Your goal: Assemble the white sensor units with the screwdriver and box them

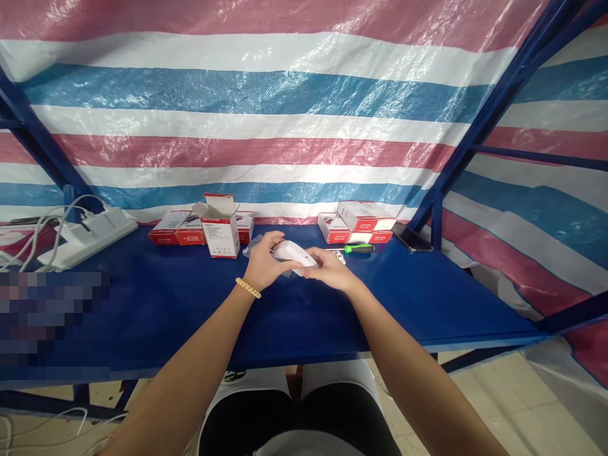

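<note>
Head view: both hands meet over the middle of the blue surface [190,304]. Left hand [264,266], beaded bracelet on the wrist, is closed around the near end of a small white device [293,254]; right hand [327,269] pinches its other end with thumb and fingers. Device is held just above the surface, between the hands, a bit of clear plastic wrap [251,246] just behind it. An open red-and-white box [221,227] stands upright just left of the hands, flaps up; flat boxes [177,229] lie behind it, another stack of boxes [361,221] at back right. Green-handled screwdriver [358,248] lies near the right hand, a phone [412,239] beyond it. White power strip [90,235] with cables at far left. Risk, as I judge it: the device is smooth and held only at its ends, so a loose pinch could drop it onto the surface; a left elbow swing could tip the open box.
</note>
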Demonstrator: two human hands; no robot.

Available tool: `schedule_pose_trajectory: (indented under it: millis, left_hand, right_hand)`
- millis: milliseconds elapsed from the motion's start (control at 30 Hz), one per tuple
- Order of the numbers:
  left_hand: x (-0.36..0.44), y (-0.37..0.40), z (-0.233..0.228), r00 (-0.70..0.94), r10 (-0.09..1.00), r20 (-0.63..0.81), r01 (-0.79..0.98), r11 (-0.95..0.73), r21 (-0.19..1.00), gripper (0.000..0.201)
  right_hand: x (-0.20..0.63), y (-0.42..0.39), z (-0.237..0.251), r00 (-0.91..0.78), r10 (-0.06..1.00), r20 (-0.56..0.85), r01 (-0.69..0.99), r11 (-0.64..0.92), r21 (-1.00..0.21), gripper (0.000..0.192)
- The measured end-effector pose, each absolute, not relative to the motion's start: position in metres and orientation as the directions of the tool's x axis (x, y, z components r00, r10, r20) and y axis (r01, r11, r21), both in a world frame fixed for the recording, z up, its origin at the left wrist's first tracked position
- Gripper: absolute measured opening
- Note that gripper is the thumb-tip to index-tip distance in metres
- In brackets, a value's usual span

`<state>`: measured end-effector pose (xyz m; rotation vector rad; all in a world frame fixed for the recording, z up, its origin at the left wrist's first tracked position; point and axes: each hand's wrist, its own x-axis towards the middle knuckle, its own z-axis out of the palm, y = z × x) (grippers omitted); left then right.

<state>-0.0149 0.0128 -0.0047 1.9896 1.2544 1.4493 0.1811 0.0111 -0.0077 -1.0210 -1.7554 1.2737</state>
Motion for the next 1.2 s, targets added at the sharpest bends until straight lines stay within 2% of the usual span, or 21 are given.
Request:
schedule_pose_trajectory:
  millis: [67, 200, 333, 433, 500, 567, 633, 733, 833, 1000, 1100, 1200]
  left_hand:
    - [-0.016, 0.014, -0.006, 0.06, 0.863, 0.501, 0.392, -0.482, 0.784, 0.07]
    - [-0.014, 0.014, -0.009, 0.139, 0.903, 0.407, 0.246, -0.429, 0.869, 0.065]
    - [-0.007, 0.013, -0.009, 0.206, 0.901, 0.381, 0.076, -0.403, 0.912, 0.065]
    - [-0.009, 0.018, -0.01, 0.126, 0.9, 0.418, 0.002, -0.422, 0.907, 0.065]
    - [-0.015, 0.025, -0.009, -0.022, 0.907, 0.422, 0.108, -0.417, 0.902, 0.057]
    - [-0.025, 0.03, -0.01, -0.132, 0.896, 0.424, 0.309, -0.369, 0.877, 0.041]
    - [-0.033, 0.034, -0.01, -0.122, 0.884, 0.452, 0.495, -0.34, 0.799, 0.025]
    - [-0.036, 0.035, -0.013, -0.04, 0.871, 0.49, 0.635, -0.356, 0.686, 0.007]
    - [-0.031, 0.031, -0.017, 0.05, 0.867, 0.495, 0.713, -0.378, 0.591, 0.005]
    - [-0.014, 0.019, -0.022, 0.296, 0.845, 0.446, 0.82, -0.464, 0.334, 0.025]
    - [-0.007, 0.014, -0.024, 0.306, 0.849, 0.43, 0.87, -0.434, 0.237, 0.029]
    - [-0.006, 0.015, -0.025, 0.302, 0.859, 0.413, 0.879, -0.419, 0.229, 0.017]
  right_hand:
    - [0.18, 0.009, -0.006, -0.473, 0.877, 0.077, 0.178, 0.181, -0.967, 0.038]
    - [0.179, 0.006, -0.004, -0.533, 0.843, 0.069, 0.158, 0.18, -0.971, 0.037]
    - [0.178, 0.004, -0.004, -0.462, 0.886, 0.029, 0.186, 0.128, -0.974, 0.044]
    - [0.177, 0.008, -0.007, -0.346, 0.937, 0.051, 0.188, 0.122, -0.975, 0.048]
    - [0.177, 0.012, -0.008, -0.235, 0.969, 0.077, 0.177, 0.121, -0.977, 0.049]
    - [0.178, 0.016, -0.009, -0.139, 0.988, 0.069, 0.128, 0.087, -0.988, 0.051]
    - [0.18, 0.018, -0.009, -0.096, 0.994, 0.045, 0.053, 0.05, -0.997, 0.05]
    - [0.183, 0.019, -0.009, -0.101, 0.992, 0.074, 0.012, 0.075, -0.997, 0.044]
    - [0.185, 0.019, -0.008, -0.053, 0.994, 0.1, 0.176, 0.108, -0.978, 0.044]
    - [0.184, 0.019, -0.007, 0.092, 0.985, 0.147, 0.514, 0.079, -0.854, 0.054]
    - [0.185, 0.02, -0.008, 0.079, 0.978, 0.193, 0.604, 0.107, -0.79, 0.058]
    - [0.187, 0.021, -0.01, 0.063, 0.969, 0.239, 0.623, 0.148, -0.768, 0.06]
